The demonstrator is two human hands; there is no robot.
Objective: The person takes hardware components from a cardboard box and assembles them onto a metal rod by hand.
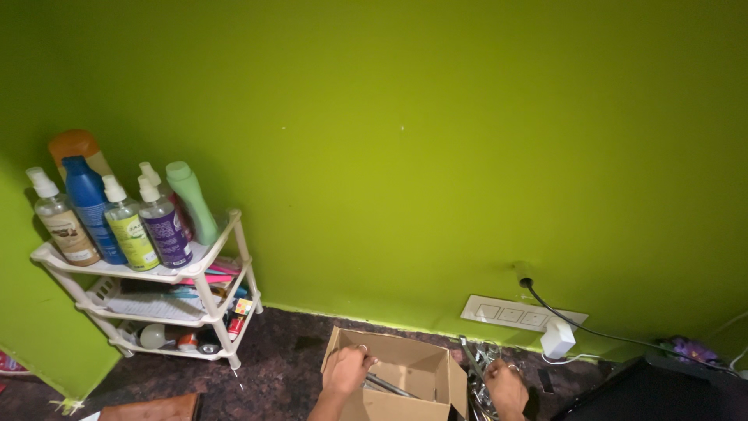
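Observation:
An open brown cardboard box (425,366) sits on the dark stone counter at the bottom middle. My left hand (347,370) reaches into the box and is closed around a thin metal tool lying inside it. My right hand (506,387) is just right of the box, resting on a pile of shiny metal tools (479,362); its fingers are curled on them, though the grip is partly hidden at the frame edge.
A white three-tier plastic rack (206,281) at left carries several bottles and sprays. A white switch panel (518,314) with a plugged adapter (558,338) and black cable is on the green wall. A dark object (662,390) fills the lower right corner.

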